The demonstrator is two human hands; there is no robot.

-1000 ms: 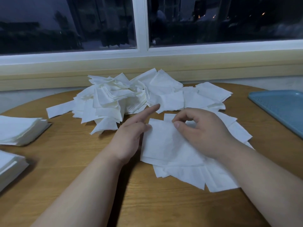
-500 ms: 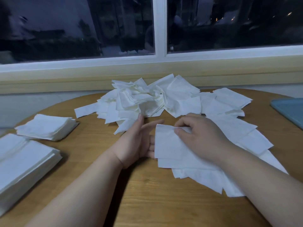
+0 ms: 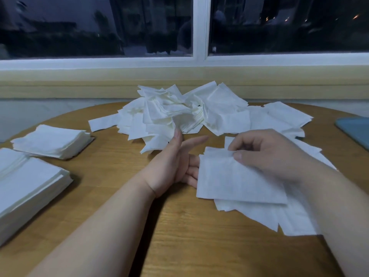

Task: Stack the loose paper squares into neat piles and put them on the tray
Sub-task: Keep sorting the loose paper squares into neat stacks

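At wooden table (image 3: 179, 236), pinched top paper square (image 3: 229, 182) in right hand (image 3: 269, 154); touched its edge with flat, straight-fingered left hand (image 3: 171, 166).

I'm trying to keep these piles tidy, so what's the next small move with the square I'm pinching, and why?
Probably lay the pinched square against the left hand to square its edge: the right hand pinches its upper corner, and the open left hand stands on edge beside it.
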